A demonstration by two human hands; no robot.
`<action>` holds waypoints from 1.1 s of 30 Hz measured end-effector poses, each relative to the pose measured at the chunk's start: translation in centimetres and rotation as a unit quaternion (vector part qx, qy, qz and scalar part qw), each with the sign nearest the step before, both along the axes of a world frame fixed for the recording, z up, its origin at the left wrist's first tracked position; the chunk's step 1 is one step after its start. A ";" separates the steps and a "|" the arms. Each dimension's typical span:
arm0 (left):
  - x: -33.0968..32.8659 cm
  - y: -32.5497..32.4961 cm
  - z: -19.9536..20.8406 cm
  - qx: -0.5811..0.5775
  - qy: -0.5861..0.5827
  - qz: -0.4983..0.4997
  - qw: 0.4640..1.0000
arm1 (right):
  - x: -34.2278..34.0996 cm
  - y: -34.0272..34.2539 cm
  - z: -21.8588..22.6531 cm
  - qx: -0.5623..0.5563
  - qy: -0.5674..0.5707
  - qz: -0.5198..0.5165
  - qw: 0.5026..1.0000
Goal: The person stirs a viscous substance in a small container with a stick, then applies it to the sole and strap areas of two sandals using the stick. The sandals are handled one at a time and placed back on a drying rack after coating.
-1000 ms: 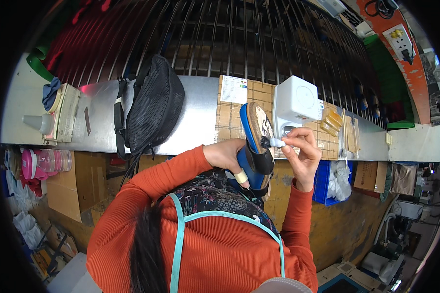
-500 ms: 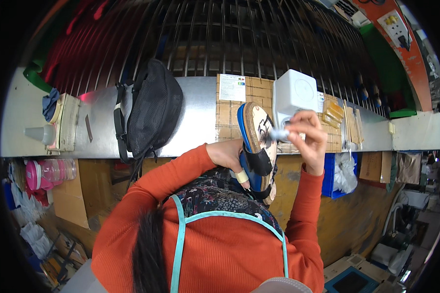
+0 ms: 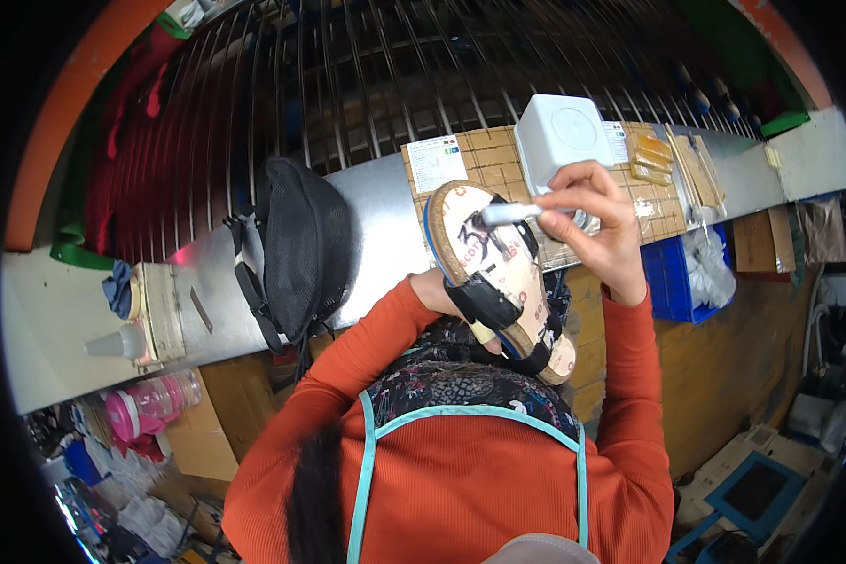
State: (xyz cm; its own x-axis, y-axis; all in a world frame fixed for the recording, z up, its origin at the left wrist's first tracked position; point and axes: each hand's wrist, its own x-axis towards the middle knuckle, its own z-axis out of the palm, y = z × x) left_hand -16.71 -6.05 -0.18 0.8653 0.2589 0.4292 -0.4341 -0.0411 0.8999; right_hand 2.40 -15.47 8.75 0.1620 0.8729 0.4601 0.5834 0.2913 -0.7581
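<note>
Strapped sole (image 3: 528,287): lying tilted near the middle of the frame, its pale face showing; a black strap (image 3: 484,299) is crossing it.
Long axis of the sole: running aslant, from the upper centre down toward the lower right.
Left hand (image 3: 432,293): coming in at the sole's left edge and supporting it from beneath; its fingers are mostly hiding behind the sole, apparently closing around it, but how tightly I cannot tell.
Right hand (image 3: 597,221): hovering right of the sole's upper end; thumb and forefinger are pinching a pale tool (image 3: 509,213), leaving no gap but the tool's thickness.
Tool against sole: lying nearly level, pointing left, crossing the sole's axis at a slant; its dark end is meeting or just clearing the upper part of the pale face, I cannot tell which.
Nearer hand: the left is touching the sole; the right is reaching it only through the tool.
Behind: a white container (image 3: 561,141) is standing on a cardboard sheet (image 3: 484,160), upper right of centre.
</note>
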 end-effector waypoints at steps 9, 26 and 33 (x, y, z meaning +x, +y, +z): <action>-2.0 3.8 -6.2 0.099 -0.014 0.099 0.990 | 0.1 -7.5 -1.9 -0.102 0.017 -0.027 0.994; -2.2 5.2 3.4 -0.515 -0.194 -0.175 0.816 | 5.3 -5.2 -8.9 -0.061 -0.371 -0.342 0.861; -4.0 6.4 1.2 -0.531 -0.092 -0.122 0.833 | 6.6 -5.2 -6.7 -0.107 -0.432 -0.269 0.854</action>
